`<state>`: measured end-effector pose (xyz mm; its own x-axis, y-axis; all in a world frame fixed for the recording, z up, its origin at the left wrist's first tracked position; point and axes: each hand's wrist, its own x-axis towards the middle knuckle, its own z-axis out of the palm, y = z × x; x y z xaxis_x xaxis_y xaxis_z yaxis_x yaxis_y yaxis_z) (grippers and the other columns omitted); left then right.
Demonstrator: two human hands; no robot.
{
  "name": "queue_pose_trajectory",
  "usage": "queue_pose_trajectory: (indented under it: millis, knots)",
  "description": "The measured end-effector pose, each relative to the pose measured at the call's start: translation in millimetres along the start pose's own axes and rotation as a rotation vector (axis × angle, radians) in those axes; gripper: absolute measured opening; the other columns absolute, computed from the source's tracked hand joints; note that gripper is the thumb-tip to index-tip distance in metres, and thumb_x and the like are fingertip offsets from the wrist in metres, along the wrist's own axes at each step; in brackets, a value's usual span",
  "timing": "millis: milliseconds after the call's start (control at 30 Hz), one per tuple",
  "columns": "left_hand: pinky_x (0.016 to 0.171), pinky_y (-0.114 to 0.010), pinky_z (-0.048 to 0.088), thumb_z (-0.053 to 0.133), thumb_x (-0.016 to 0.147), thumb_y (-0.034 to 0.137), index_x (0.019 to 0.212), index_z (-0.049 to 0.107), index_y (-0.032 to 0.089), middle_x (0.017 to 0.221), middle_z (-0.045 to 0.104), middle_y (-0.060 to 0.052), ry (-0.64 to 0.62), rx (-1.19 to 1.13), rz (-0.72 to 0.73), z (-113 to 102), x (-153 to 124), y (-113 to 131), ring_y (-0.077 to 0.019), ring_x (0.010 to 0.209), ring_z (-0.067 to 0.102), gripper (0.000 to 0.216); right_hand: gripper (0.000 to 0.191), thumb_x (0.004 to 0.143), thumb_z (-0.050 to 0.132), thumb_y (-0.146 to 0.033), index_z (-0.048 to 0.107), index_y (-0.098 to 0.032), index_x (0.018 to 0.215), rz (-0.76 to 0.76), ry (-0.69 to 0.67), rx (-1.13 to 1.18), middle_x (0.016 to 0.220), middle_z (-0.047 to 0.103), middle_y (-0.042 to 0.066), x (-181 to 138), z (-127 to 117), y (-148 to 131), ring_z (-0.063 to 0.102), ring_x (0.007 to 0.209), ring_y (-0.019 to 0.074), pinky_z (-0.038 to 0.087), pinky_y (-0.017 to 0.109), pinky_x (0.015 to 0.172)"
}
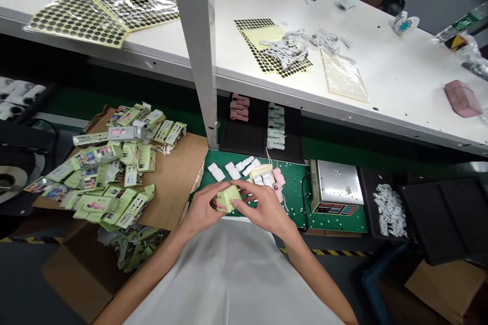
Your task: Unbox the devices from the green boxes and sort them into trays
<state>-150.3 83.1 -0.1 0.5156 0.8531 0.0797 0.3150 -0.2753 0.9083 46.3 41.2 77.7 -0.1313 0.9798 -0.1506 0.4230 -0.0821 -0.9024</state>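
Note:
A small light green printed box [229, 198] is between my two hands, just in front of my body. My left hand [202, 206] wraps round its left side, and the fingers of my right hand [266, 206] pinch its right end. Beyond the hands, several white pieces [238, 166] lie on the green mat [297, 175]. Pink parts [279, 183] with a white cord sit just past my right hand. What the box contains is hidden.
To the left, a pile of green printed boxes [110, 172] covers a cardboard sheet [173, 177]. A scale [338, 185] stands at right, beside a black tray of white parts [389, 210]. A white post [198, 51] rises ahead, joining the shelf [385, 68] bearing cables [287, 51].

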Motion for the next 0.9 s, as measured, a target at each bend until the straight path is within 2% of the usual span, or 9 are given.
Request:
queue_pose_trajectory:
  millis: [133,233,333,500,667,900]
  knots:
    - [0.086,-0.035,0.056,0.067,0.080,0.019,0.122,0.069,0.023,0.112,0.075,-0.009,-0.090,0.239,-0.057,-3,3,15,-0.0266,0.102,0.070,0.043,0.044,0.090,0.066,-0.033,0.062,-0.028,0.134,0.076,-0.031,0.041,0.112,0.074,0.004,-2,5,3,0.070,0.094,0.0200,0.060,0.031,0.076]
    - [0.082,-0.036,0.056,0.073,0.079,0.030,0.135,0.062,0.027,0.113,0.076,-0.008,-0.143,0.370,-0.137,-10,5,26,-0.0296,0.101,0.071,0.057,0.051,0.082,0.076,-0.042,0.061,-0.027,0.129,0.193,0.005,0.252,0.110,0.073,0.004,-1,11,20,0.071,0.086,0.0192,0.061,0.032,0.074]
    - [0.085,-0.036,0.057,0.080,0.073,0.040,0.142,0.056,0.029,0.120,0.075,-0.006,-0.094,0.244,-0.188,-22,4,31,-0.0299,0.103,0.071,0.074,0.053,0.078,0.079,-0.045,0.061,-0.026,0.124,0.335,0.074,0.619,0.108,0.073,0.004,0,16,46,0.073,0.090,0.0208,0.062,0.035,0.080]
    - [0.092,-0.037,0.058,0.079,0.076,0.037,0.121,0.068,0.021,0.118,0.074,-0.009,0.094,-0.199,-0.201,-29,-6,31,-0.0252,0.101,0.071,0.050,0.052,0.073,0.085,-0.043,0.064,-0.022,0.115,0.524,0.098,1.094,0.106,0.076,0.006,-9,27,74,0.077,0.089,0.0246,0.062,0.042,0.087]
    - [0.093,-0.037,0.057,0.083,0.073,0.035,0.117,0.072,0.018,0.112,0.073,-0.010,0.152,-0.288,-0.150,-18,-8,38,-0.0257,0.104,0.067,0.048,0.039,0.074,0.085,-0.038,0.065,-0.021,0.104,0.556,0.070,1.270,0.104,0.076,0.006,-13,44,79,0.076,0.087,0.0235,0.061,0.041,0.087]
    - [0.094,-0.038,0.055,0.080,0.077,0.036,0.118,0.071,0.019,0.114,0.072,-0.011,0.162,-0.282,-0.145,-15,-9,41,-0.0269,0.107,0.066,0.045,0.036,0.074,0.083,-0.037,0.065,-0.021,0.101,0.562,0.027,1.353,0.099,0.078,0.006,-12,48,81,0.077,0.086,0.0225,0.062,0.035,0.081]
